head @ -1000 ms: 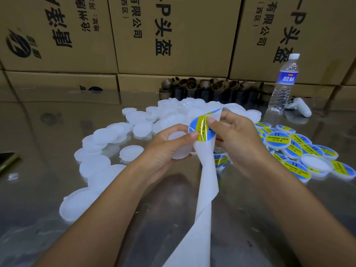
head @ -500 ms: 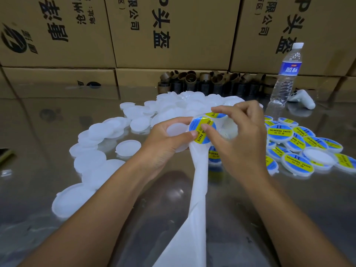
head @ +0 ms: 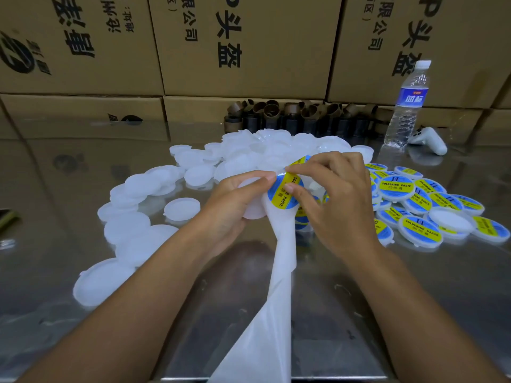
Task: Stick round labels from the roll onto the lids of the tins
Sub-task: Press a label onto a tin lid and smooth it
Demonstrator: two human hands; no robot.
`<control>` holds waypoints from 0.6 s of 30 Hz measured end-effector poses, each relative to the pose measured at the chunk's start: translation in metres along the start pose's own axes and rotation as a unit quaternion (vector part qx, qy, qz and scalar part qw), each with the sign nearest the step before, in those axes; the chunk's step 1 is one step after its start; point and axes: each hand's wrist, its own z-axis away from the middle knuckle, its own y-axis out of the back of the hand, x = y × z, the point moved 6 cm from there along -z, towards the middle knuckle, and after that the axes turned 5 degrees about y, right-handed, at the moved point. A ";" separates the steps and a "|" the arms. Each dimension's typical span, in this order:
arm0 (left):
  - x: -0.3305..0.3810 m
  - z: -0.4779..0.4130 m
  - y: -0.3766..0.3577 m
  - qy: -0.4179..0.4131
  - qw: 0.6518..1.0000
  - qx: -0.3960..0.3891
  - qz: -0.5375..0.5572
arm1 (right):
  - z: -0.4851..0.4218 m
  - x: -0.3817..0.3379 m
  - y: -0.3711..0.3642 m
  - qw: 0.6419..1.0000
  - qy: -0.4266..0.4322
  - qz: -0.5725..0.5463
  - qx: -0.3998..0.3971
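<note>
Cardboard boxes (head: 249,51) w/ black print wall off the back. Steel counter (head: 345,313) runs below them. A white backing strip (head: 276,313) rises from the near edge up to the hands. Heap of blank white lids (head: 138,186) spreads centre-left; labelled lids (head: 420,229), blue & yellow, lie at right. Row of brown cores (head: 290,111) sits at the back, water bottle (head: 406,106) upright to its right. Left hand (head: 232,205) grips one blank lid (head: 251,214) above the counter. Right hand (head: 340,205) pinches a round label (head: 282,194) btwn thumb & forefinger at the strip's top end, just beside the held lid, left thumb tip at its edge.
</note>
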 end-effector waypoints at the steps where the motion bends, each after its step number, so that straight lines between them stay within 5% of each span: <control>1: 0.000 -0.001 -0.001 0.004 1.000 -0.003 0.009 | 0.000 0.000 0.000 1.000 0.003 0.001 0.001; 10: -0.002 -0.003 0.001 0.046 0.998 0.032 0.022 | 0.000 -0.003 -0.003 0.998 -0.012 -0.054 -0.018; 18: -0.005 -0.003 0.007 0.033 0.996 0.071 -0.045 | 0.004 0.008 -0.011 0.941 -0.202 -0.268 -0.033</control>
